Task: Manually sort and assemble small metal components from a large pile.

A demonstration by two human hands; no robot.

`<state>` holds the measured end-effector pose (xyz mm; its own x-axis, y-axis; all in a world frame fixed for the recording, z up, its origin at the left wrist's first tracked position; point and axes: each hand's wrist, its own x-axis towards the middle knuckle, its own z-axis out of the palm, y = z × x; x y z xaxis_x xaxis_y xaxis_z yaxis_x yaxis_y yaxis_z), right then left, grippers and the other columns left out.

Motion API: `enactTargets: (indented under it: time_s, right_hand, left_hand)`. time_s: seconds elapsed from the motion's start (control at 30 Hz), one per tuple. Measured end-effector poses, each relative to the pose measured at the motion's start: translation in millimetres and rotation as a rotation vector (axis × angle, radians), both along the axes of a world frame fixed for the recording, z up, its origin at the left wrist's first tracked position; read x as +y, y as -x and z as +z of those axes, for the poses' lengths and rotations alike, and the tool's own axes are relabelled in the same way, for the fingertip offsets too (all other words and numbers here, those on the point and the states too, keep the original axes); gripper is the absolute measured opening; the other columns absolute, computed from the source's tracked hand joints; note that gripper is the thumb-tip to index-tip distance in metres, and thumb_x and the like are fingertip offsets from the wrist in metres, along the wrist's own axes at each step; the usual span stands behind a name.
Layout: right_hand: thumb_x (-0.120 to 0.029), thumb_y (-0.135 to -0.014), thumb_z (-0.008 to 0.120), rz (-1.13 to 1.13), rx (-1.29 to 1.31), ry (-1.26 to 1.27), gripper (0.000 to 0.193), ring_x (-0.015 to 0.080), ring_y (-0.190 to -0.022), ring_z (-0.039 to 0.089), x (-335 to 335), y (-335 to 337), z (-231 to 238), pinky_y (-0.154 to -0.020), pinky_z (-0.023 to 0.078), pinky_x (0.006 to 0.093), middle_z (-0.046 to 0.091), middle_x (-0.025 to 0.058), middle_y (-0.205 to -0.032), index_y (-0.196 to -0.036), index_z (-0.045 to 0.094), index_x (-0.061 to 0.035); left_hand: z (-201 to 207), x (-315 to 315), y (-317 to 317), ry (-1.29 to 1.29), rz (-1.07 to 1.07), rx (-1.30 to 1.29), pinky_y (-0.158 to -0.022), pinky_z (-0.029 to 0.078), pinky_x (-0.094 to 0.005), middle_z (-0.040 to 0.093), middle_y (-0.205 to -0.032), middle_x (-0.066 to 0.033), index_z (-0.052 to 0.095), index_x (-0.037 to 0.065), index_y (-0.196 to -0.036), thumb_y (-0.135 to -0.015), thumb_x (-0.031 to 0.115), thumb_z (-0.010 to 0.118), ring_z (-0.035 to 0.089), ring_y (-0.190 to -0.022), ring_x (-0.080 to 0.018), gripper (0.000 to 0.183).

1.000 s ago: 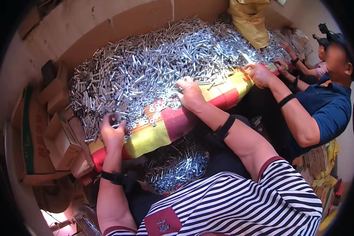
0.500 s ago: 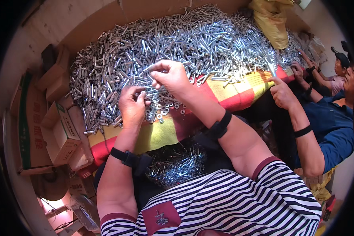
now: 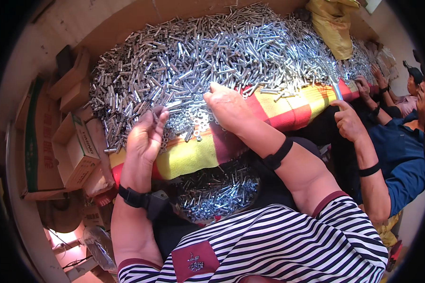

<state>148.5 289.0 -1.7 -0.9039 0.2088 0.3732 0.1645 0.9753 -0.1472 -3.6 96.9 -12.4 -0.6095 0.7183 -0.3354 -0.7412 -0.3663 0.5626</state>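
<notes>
My left hand (image 3: 145, 137) is at the left side of a big heap of metal sleeves and bolts (image 3: 189, 61). Its fingers are bent together among the pieces, the palm partly turned up; whatever they hold cannot be made out. My right hand (image 3: 227, 107) is closed at the heap's near edge, knuckles up, its fingertips pressed together with their contents hidden. Between the hands lie loose washers and nuts (image 3: 199, 119). Below them, near my lap, a pile of bolt pieces (image 3: 222, 193) fills what looks like a container.
A red and yellow checked cloth (image 3: 186, 162) covers the near edge. Cardboard boxes (image 3: 75, 153) stand at left. A yellow sack (image 3: 333, 28) lies at the far right. Beside me, a co-worker's hand (image 3: 348, 119) grips a tool with a metal head; another person sits beyond.
My hands have moved apart: the left went left and down, the right came right and down to the heap's edge. A thin metal piece visible between my fingers before is out of sight.
</notes>
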Motion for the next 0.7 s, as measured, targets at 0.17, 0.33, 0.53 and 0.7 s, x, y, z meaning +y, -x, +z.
enactTargets:
  time_s: [0.17,0.33,0.53,0.7]
  right_hand:
    - [-0.01,-0.08,0.058,-0.075,0.182,0.362,0.009,0.0346,-0.072,0.061,-8,5,9,-0.064,0.049,0.0407,0.059,0.0174,-0.076,-0.078,0.056,-0.0013]
    - [-0.011,-0.084,0.059,-0.003,0.354,0.752,0.012,0.0284,-0.058,0.061,-26,8,11,-0.054,0.048,0.0343,0.06,0.0135,-0.064,-0.08,0.054,-0.0004]
    - [-0.004,-0.087,0.059,0.166,0.525,1.241,0.006,0.0065,-0.059,0.059,-40,2,8,-0.052,0.047,0.0213,0.06,0.0033,-0.07,-0.09,0.059,0.0005]
    - [-0.003,-0.086,0.061,0.148,0.525,1.015,0.009,0.0061,-0.059,0.058,-42,-11,10,-0.052,0.045,0.0206,0.061,0.0033,-0.073,-0.095,0.06,0.0]
  left_hand:
    - [-4,3,-19,0.121,-0.214,0.077,-0.069,0.057,-0.0296,0.062,-0.096,-0.0215,0.05,-0.01,-0.109,-0.099,0.015,0.038,0.064,-0.076,-0.0231,0.03]
    - [13,7,-28,0.232,-0.348,0.239,-0.067,0.057,-0.0319,0.063,-0.095,-0.0239,0.048,-0.009,-0.111,-0.101,0.023,0.029,0.065,-0.073,-0.0246,0.038]
    - [12,9,-33,0.149,-0.329,0.217,-0.07,0.057,-0.0334,0.063,-0.099,-0.0238,0.05,-0.005,-0.107,-0.1,0.015,0.036,0.066,-0.079,-0.026,0.026]
    - [11,11,-38,0.219,-0.288,0.313,-0.072,0.055,-0.0311,0.064,-0.096,-0.0161,0.054,-0.003,-0.105,-0.098,0.014,0.043,0.065,-0.083,-0.0211,0.021]
